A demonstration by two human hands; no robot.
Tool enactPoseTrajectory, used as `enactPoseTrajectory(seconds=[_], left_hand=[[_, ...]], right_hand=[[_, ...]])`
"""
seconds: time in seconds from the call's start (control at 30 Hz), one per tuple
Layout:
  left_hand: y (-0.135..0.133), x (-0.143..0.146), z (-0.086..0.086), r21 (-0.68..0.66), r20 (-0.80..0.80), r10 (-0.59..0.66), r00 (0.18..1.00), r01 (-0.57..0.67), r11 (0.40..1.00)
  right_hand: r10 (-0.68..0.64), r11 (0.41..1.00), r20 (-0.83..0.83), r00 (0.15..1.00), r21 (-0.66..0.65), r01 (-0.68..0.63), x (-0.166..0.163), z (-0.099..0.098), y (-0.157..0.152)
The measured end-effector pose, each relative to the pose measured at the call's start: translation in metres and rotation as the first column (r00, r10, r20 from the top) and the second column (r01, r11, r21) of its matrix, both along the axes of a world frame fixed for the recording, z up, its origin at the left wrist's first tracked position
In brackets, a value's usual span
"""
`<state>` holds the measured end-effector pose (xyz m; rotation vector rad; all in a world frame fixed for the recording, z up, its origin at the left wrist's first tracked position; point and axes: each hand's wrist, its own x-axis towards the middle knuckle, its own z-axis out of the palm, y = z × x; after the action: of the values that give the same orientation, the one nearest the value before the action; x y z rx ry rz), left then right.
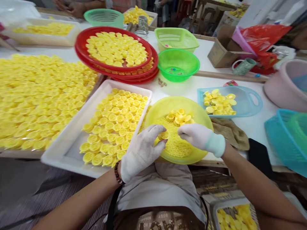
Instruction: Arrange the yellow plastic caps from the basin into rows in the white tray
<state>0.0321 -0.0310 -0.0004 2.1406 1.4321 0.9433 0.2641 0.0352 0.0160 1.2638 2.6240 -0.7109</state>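
Note:
My left hand, in a white glove with bare fingertips, grips a small round yellow plastic cup over the left side of a yellow bowl. My right hand, also gloved, is above the bowl's right side with thumb and fingers pinched together; anything between them is too small to make out. Many tiny yellow pieces fill the bowl's bottom, and a heap of loose yellow cups lies at its far side. Left of the bowl, a white tray carries rows of similar cups.
Red trays stacked with yellow pieces stand behind the white tray. A green bowl sits further back. To the right are a blue scoop-shaped tray, a brown cloth and blue baskets. Another person's hands show at the far left.

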Motion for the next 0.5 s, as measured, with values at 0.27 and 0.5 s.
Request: enactPoseTrajectory(seconds=[0.27,0.5], left_hand=[[-0.029,-0.081,0.033,0.134,-0.139,0.39,0.91,-0.373,0.918],[-0.046,-0.181,0.031,0.101,-0.575,0.565,0.591,-0.634,0.767]], right_hand=[[-0.002,0.993,0.079,0.997,0.122,-0.008,0.009,-0.038,0.005],[0.019,0.974,-0.024,1.0,0.225,-0.013,0.003,-0.036,0.008]])
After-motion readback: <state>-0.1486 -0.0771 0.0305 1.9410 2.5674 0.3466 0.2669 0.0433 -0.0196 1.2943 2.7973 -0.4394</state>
